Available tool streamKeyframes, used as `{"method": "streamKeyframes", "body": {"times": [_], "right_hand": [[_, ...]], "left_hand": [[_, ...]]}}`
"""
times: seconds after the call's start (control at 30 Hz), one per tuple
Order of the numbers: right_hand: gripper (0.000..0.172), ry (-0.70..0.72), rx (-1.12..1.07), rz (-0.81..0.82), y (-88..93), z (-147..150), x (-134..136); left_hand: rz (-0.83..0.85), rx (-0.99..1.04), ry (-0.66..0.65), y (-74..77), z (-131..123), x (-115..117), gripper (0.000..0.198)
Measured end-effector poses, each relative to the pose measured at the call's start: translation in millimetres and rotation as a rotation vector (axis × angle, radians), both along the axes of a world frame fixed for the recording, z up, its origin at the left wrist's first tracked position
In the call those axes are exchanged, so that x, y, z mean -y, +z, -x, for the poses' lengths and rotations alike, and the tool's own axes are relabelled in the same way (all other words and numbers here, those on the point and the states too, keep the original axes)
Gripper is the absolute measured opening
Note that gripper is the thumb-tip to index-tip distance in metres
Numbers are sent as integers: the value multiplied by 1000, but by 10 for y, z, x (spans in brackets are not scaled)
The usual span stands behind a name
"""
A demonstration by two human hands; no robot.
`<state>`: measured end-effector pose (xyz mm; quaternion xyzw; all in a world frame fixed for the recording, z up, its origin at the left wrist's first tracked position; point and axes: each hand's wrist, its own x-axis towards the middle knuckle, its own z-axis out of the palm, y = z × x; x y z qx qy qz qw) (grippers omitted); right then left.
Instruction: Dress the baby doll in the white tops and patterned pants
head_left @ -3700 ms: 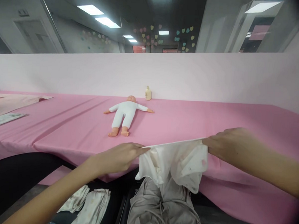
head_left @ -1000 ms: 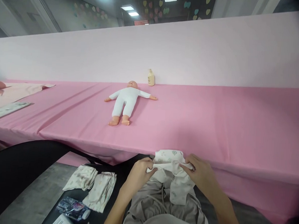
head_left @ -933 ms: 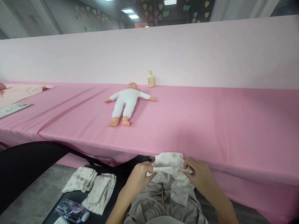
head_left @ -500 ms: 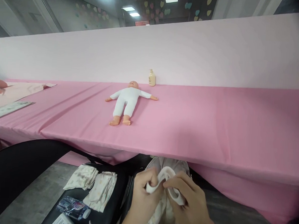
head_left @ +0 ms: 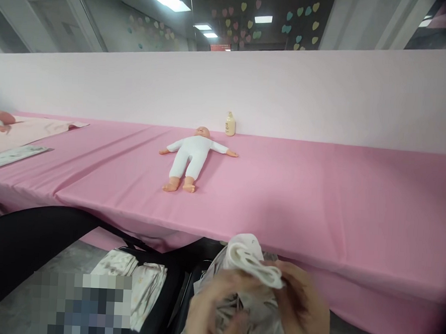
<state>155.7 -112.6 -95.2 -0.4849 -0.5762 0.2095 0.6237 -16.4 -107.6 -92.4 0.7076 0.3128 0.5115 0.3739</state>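
A white cloth item (head_left: 253,263) with folded or layered edges is held up over the person's lap, near the front edge of the pink table. My right hand (head_left: 301,303) pinches its right end. My left hand (head_left: 219,304) is blurred by motion just below and left of the cloth, its fingers curled; whether it grips the cloth is unclear. Beyond them a doll (head_left: 192,151) in a white suit lies on its back on the pink table cover (head_left: 281,190), arms spread. A pale yellow pump bottle (head_left: 230,124) stands behind the doll.
Folded patterned cloths (head_left: 147,290) lie on a black chair seat (head_left: 169,303) at the lower left, partly covered by a pixelated patch. A black chair back (head_left: 36,237) curves at the left. Another doll (head_left: 0,119) lies on a light mat (head_left: 34,129) at the far left.
The cloth has been raised a little and now shows stacked edges instead of an open loop. My left hand has shifted lower on it and blurs. The view has tilted slightly.
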Motion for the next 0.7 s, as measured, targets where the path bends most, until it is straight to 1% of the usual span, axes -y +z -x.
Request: {"method": "streamKeyframes", "body": {"times": [0.03, 0.07, 0.1, 0.13, 0.17, 0.2, 0.23, 0.27, 0.3, 0.33, 0.4, 0.47, 0.5, 0.57, 0.6, 0.7], "right_hand": [[26, 34, -23, -4, 3, -39, -5], [25, 71, -36, -8, 1, -67, -14], [25, 104, -33, -10, -8, -82, -24], [26, 139, -15, -14, -22, -82, -34], [27, 175, 9, -28, -41, -70, -43], [28, 213, 32, -52, -64, -49, -50], [29, 239, 31, -72, -89, -24, -55], [31, 246, 0, -74, -119, 0, -58], [33, 243, -52, -56, -154, 21, -59], [36, 242, -104, -22, -196, 35, -60], [43, 284, -140, 76, -304, 44, -64], [43, 397, -40, 185, -429, 40, -74], [38, 459, 38, 241, -486, 35, -83], [20, 532, 182, 347, -560, 15, -110], [15, 538, 237, 382, -570, -6, -124], [24, 522, 310, 425, -506, -152, -133]], "left_hand": [[-149, 10, 118, 43, 35, -39, 49], [-227, 12, 203, 94, 55, -87, 53], [-236, -29, 225, 148, 60, -138, 61], [-189, -115, 186, 199, 51, -188, 69], [-119, -211, 114, 242, 33, -231, 70], [-62, -286, 41, 273, 13, -266, 62], [-34, -330, -7, 291, -4, -292, 46], [-38, -349, -17, 298, -12, -310, 26], [-66, -346, 6, 297, -9, -321, 10], [-100, -332, 46, 293, 7, -325, 2], [-175, -300, 101, 293, 70, -323, 8], [-230, -309, 64, 314, 151, -316, 8], [-257, -324, 37, 329, 191, -314, 8], [-308, -371, 24, 358, 266, -317, 6], [-329, -394, 37, 367, 301, -324, 5], [-367, -406, 89, 380, 403, -356, 6]]}}
